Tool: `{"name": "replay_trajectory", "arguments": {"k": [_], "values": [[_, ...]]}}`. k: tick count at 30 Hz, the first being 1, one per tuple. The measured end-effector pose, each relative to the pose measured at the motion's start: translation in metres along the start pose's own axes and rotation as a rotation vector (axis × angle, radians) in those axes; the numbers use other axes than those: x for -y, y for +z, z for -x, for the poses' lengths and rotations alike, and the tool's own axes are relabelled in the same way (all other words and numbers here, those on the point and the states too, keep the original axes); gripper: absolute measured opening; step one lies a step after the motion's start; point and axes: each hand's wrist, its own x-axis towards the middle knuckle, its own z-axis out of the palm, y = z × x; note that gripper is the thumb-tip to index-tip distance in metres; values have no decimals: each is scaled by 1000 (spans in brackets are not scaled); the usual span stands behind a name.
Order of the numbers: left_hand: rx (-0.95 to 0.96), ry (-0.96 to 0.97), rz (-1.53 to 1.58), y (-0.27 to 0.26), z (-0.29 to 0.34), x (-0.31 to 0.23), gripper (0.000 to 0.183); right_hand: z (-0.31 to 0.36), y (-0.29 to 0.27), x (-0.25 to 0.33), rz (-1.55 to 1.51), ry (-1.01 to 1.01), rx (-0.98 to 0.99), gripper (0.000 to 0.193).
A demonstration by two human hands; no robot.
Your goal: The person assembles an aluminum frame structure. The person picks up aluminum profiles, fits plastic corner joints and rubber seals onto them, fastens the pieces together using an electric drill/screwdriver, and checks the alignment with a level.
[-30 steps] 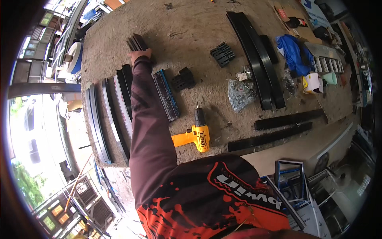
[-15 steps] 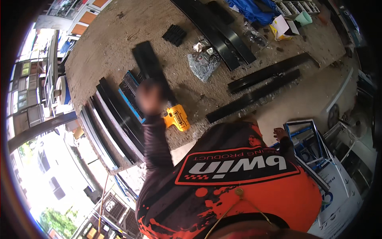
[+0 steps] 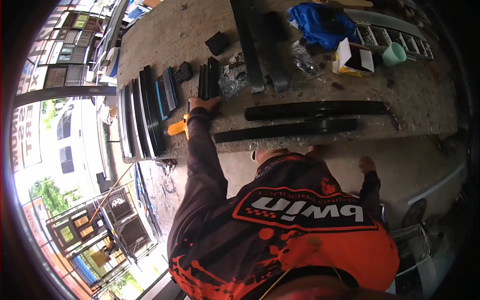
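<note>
My left hand (image 3: 202, 104) is on the workbench at the near end of a short black ribbed profile (image 3: 209, 79). Its thumb and a finger are spread apart, and the hand appears to touch the profile's end. Just left of that wrist lies a yellow power drill (image 3: 177, 128), partly covered by my sleeve. My right hand (image 3: 367, 163) hangs beyond the bench's near edge, away from the parts. It looks rounded and soft in outline, so its fingers cannot be made out.
Long black and white strips (image 3: 150, 115) and a blue-edged piece (image 3: 164, 95) lie at the left. Two black bars (image 3: 315, 110) lie along the near edge. Farther back are a bag of screws (image 3: 233, 80), a blue plastic bag (image 3: 320, 25), a green cup (image 3: 394, 55) and a compartment tray (image 3: 395, 37).
The short black profile, tilted near the drill before, now rests farther back on the bench. My left hand is at its near end. My view has shifted, and my right hand has moved a little.
</note>
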Motion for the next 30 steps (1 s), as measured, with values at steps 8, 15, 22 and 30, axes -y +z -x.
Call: {"name": "replay_trajectory", "arguments": {"k": [8,15,22,30], "values": [[7,202,-125,-2,-16,41,73,24,-111,-79,68,141,17,29],[211,227,973,13,61,60,40,103,-34,109,686,-417,610,24],[644,340,1522,-40,202,-68,40,204,149,361,296,-501,806,17],[169,952,550,-33,237,-114,51,224,309,398,-614,-481,714,63]]}}
